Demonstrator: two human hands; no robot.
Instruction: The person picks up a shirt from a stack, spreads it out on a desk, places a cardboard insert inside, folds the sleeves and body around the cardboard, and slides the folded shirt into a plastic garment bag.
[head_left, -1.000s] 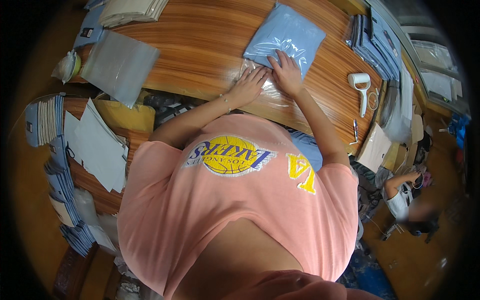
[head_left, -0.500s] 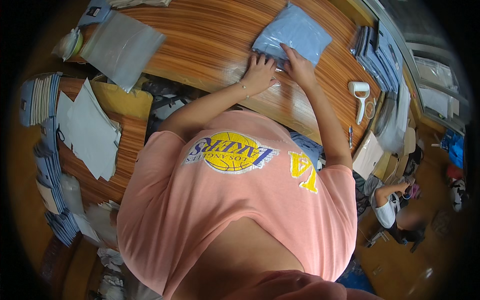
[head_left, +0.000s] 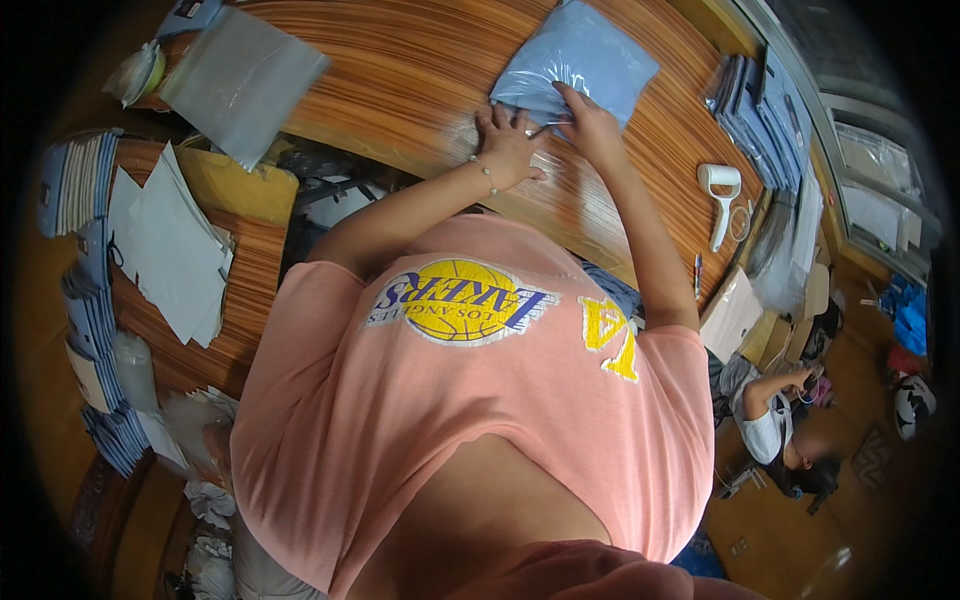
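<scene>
A light blue folded garment in a clear plastic bag (head_left: 590,62) lies on the wood-grain table, its near edge toward me. My left hand (head_left: 508,148) rests at the near left corner of the bag, fingers spread and palm down over the tabletop. At the near edge, my right hand (head_left: 592,130) has its index finger along the plastic and its other fingers curled in at the bag's edge. Those curled fingertips are partly hidden behind the hand.
A flat clear bag (head_left: 245,85) overhangs the table edge at left. White sheets (head_left: 180,255) lie on the left side table, beside stacked blue packets (head_left: 85,180). On the right are a white lint roller (head_left: 720,205), a pen (head_left: 697,275) and blue packets (head_left: 760,125). Another person (head_left: 770,425) sits at far right.
The bagged garment has shifted slightly left and away from me. My left hand's fingers have spread further, and my right hand has moved a little left with the bag.
</scene>
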